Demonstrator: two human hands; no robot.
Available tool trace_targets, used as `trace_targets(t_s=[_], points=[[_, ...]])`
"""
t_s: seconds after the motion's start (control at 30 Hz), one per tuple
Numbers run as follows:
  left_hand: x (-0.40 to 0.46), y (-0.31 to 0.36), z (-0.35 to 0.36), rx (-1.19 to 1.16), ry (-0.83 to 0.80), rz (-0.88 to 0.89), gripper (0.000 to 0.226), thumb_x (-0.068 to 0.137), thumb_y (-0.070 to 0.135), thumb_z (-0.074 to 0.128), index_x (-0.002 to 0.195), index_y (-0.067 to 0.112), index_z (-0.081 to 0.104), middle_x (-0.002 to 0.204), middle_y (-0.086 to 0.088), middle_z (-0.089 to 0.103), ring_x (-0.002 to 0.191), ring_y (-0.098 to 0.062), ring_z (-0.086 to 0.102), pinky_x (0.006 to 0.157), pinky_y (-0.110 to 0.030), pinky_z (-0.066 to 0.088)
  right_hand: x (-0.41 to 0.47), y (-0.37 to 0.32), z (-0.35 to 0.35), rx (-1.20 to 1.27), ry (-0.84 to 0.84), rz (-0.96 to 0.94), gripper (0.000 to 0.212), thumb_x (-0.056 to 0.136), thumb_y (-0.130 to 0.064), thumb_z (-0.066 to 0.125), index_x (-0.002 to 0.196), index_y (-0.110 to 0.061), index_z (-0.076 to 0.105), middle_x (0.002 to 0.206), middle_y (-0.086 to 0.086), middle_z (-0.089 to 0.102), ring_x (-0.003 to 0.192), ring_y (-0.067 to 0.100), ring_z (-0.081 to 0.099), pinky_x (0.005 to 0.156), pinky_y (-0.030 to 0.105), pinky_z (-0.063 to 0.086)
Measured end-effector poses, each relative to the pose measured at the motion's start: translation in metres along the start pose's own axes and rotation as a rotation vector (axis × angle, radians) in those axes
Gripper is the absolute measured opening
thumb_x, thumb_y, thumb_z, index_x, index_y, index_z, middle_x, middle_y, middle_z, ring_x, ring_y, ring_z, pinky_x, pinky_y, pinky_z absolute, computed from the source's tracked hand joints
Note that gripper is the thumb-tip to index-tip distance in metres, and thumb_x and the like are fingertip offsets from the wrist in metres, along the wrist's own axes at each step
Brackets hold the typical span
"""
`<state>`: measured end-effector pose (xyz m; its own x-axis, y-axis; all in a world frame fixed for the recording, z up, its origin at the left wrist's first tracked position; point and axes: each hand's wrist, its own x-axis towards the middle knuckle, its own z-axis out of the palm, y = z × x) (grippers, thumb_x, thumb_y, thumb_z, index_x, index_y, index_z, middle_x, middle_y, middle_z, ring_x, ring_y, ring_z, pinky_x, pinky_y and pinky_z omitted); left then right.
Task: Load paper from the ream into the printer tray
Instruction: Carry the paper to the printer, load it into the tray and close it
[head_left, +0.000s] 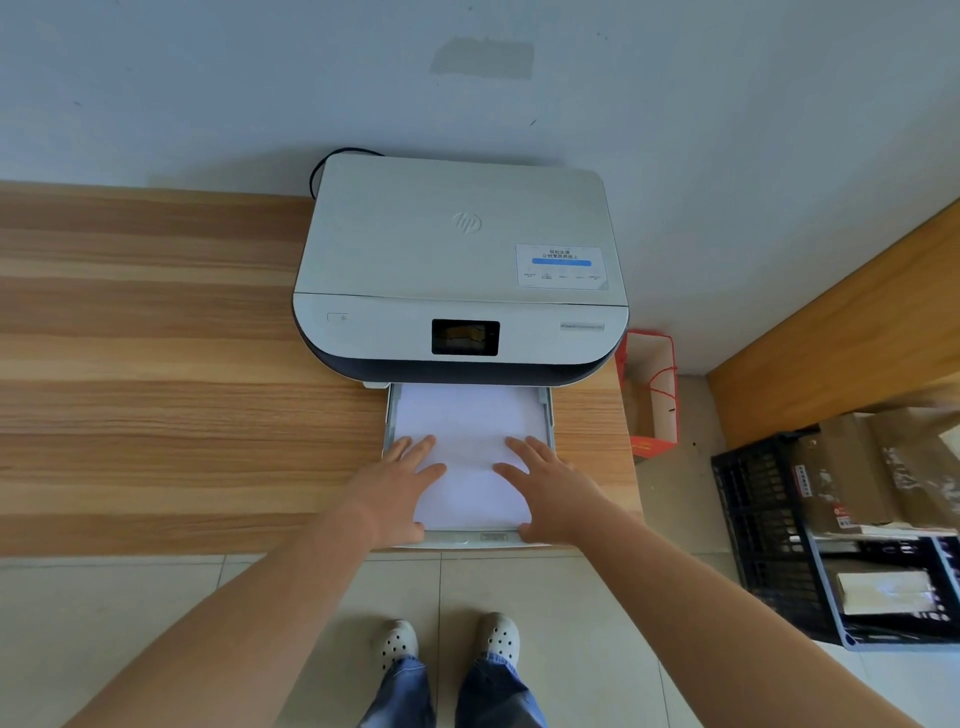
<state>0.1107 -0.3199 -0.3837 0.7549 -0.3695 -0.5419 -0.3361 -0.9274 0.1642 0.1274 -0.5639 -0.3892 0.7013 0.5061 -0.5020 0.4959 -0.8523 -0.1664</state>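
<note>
The long wood-grain laminate desk (156, 364) spans the left and centre of the frame, set against a pale wall. The white and dark-grey inkjet printer (460, 270) sits on the desk at centre frame, lid closed, small dark screen facing the person. At the right of the frame, on the tiled floor, stand a black plastic crate (769, 530) holding cardboard boxes and a red paper bag (652, 395) just beside the desk end.

The white plastic pull-out paper tray (470, 539) projects from the printer's front, its near end reaching the desk's near edge. The stack of white paper sheets (467, 441) lies in the tray, its far end under the printer body. No ream is in view.

The left hand (400, 483) rests flat and open on the stack's left near corner, fingers spread, grasping nothing. The right hand (545, 488) lies the same way on the right near corner.

Judgement: the sheets are seated and being squared; closing the tray remains. Risks: uneven pressure from one hand would skew the stack and cause misfeeds; side guides left loose would let the sheets drift; a hard push could buckle the leading edge.
</note>
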Motion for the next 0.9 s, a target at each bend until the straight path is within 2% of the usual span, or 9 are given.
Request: trace_targets(t_s=[0.17,0.3,0.4,0.43,0.5,0.57,0.63,0.77,0.9], points=[[-0.001,-0.001,-0.002,0.017,0.007,0.008,0.081,0.083,0.036,0.06,0.149,0.032,0.012,0.16,0.004,-0.011,0.146,-0.021,-0.005,0.108,-0.038,0.036,-0.005,0.012,-0.015,0.126,0.043,0.034,0.077,0.083,-0.052,0.061,0.148,-0.031,0.024,0.16,-0.003,0.008,0.146,0.022,0.006,0.114,0.05,0.024],[-0.003,-0.004,-0.001,0.006,0.044,0.051,0.082,0.083,0.038,0.059,0.149,0.031,0.011,0.16,0.006,-0.008,0.146,-0.019,-0.005,0.108,-0.036,0.036,-0.002,0.032,-0.028,0.369,0.27,0.312,0.051,0.094,-0.041,0.051,0.14,-0.02,0.042,0.149,0.002,0.035,0.137,0.023,0.031,0.112,0.039,0.028],[-0.003,-0.012,-0.008,-0.101,0.199,0.049,0.068,0.085,0.04,0.054,0.146,0.024,0.027,0.156,0.002,0.016,0.143,-0.017,0.013,0.108,-0.036,0.036,0.003,0.048,-0.035,0.587,0.33,0.523,0.032,0.098,-0.027,0.044,0.125,-0.015,0.055,0.129,0.007,0.054,0.115,0.026,0.051,0.099,0.038,0.041],[-0.001,-0.015,-0.012,-0.16,0.278,0.006,0.06,0.087,0.04,0.053,0.141,0.021,0.035,0.149,0.001,0.028,0.136,-0.016,0.025,0.105,-0.034,0.038,0.004,0.052,-0.036,0.624,0.317,0.563,0.028,0.098,-0.026,0.042,0.117,-0.015,0.059,0.119,0.008,0.059,0.105,0.025,0.055,0.092,0.038,0.046],[0.004,-0.024,-0.018,-0.33,0.396,-0.154,0.041,0.089,0.037,0.054,0.126,0.018,0.049,0.126,0.001,0.048,0.112,-0.015,0.047,0.09,-0.03,0.046,0.009,0.056,-0.038,0.619,0.249,0.584,0.024,0.098,-0.027,0.04,0.1,-0.015,0.061,0.1,0.006,0.064,0.087,0.022,0.058,0.082,0.038,0.052],[0.009,-0.032,-0.019,-0.503,0.397,-0.342,0.019,0.09,0.037,0.054,0.099,0.02,0.053,0.1,0.0,0.056,0.083,-0.015,0.053,0.07,-0.028,0.047,0.014,0.055,-0.038,0.568,0.169,0.584,0.024,0.097,-0.028,0.039,0.091,-0.014,0.059,0.085,0.004,0.061,0.075,0.019,0.056,0.071,0.036,0.051],[0.012,-0.039,-0.014,-0.546,0.348,-0.466,0.02,0.091,0.039,0.05,0.082,0.022,0.048,0.082,-0.002,0.057,0.068,-0.015,0.05,0.057,-0.028,0.043,0.019,0.051,-0.039,0.526,0.09,0.581,0.025,0.097,-0.029,0.038,0.09,-0.013,0.057,0.079,0.002,0.057,0.068,0.017,0.052,0.061,0.032,0.045],[0.018,-0.041,-0.014,-0.527,0.254,-0.495,0.029,0.096,0.04,0.042,0.081,0.016,0.05,0.072,-0.003,0.057,0.062,-0.015,0.049,0.054,-0.03,0.039,0.028,0.044,-0.04,0.436,0.015,0.541,0.026,0.097,-0.031,0.037,0.089,-0.013,0.054,0.083,0.005,0.056,0.074,0.024,0.054,0.066,0.032,0.043],[0.029,-0.041,-0.021,-0.468,0.177,-0.472,0.029,0.098,0.036,0.036,0.086,0.014,0.051,0.073,-0.001,0.056,0.063,-0.013,0.05,0.054,-0.03,0.038,0.034,0.041,-0.039,0.411,-0.016,0.55,0.02,0.094,-0.022,0.035,0.086,-0.015,0.052,0.08,0.004,0.056,0.076,0.025,0.057,0.066,0.034,0.047]])
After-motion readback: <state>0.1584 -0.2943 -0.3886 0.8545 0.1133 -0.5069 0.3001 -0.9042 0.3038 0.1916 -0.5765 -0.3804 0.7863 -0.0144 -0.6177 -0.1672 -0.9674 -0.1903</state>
